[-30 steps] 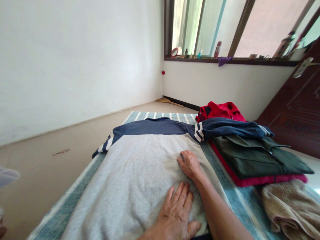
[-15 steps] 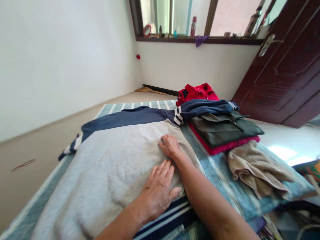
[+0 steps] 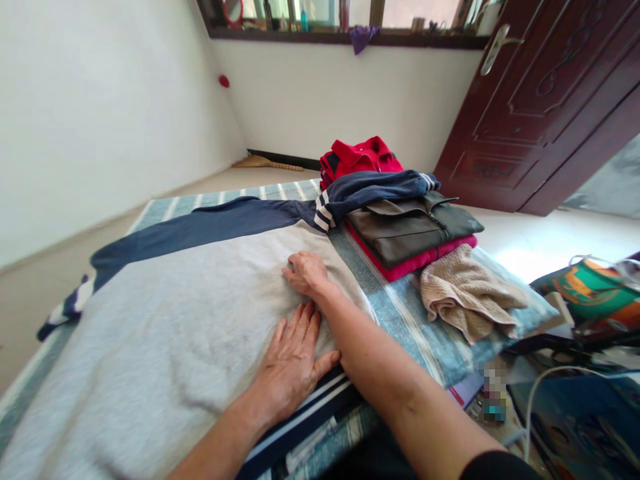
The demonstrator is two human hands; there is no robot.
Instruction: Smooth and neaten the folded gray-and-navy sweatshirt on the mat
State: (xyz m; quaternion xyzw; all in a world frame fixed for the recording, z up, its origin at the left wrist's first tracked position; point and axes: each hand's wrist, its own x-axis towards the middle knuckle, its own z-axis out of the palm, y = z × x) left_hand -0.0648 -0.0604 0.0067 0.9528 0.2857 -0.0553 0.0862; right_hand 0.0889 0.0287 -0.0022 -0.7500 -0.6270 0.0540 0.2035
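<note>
A grey sweatshirt (image 3: 165,347) with a navy yoke lies flat on a striped blue-green mat (image 3: 400,320). Its navy sleeve (image 3: 380,190) with white stripes is folded over towards the right. My left hand (image 3: 293,363) rests flat on the grey front, fingers spread. Just above it, my right hand (image 3: 306,275) presses the same fabric with its fingers slightly bent. Neither hand grips anything. To the right stands a pile of a red garment (image 3: 360,160), a dark green jacket (image 3: 405,230) and a pink-red garment (image 3: 410,261). A folded beige towel (image 3: 465,293) lies beside the pile.
A dark wooden door (image 3: 500,113) stands at the back right, below a window sill holding small bottles and a purple cloth (image 3: 361,39). A colourful bag (image 3: 585,290) and a white cable (image 3: 550,380) lie at the lower right. Tiled floor runs along the left.
The whole scene has shifted up and left as the view turned right and down. The bag and cable have come into view. Both hands stay on the sweatshirt, barely moved.
</note>
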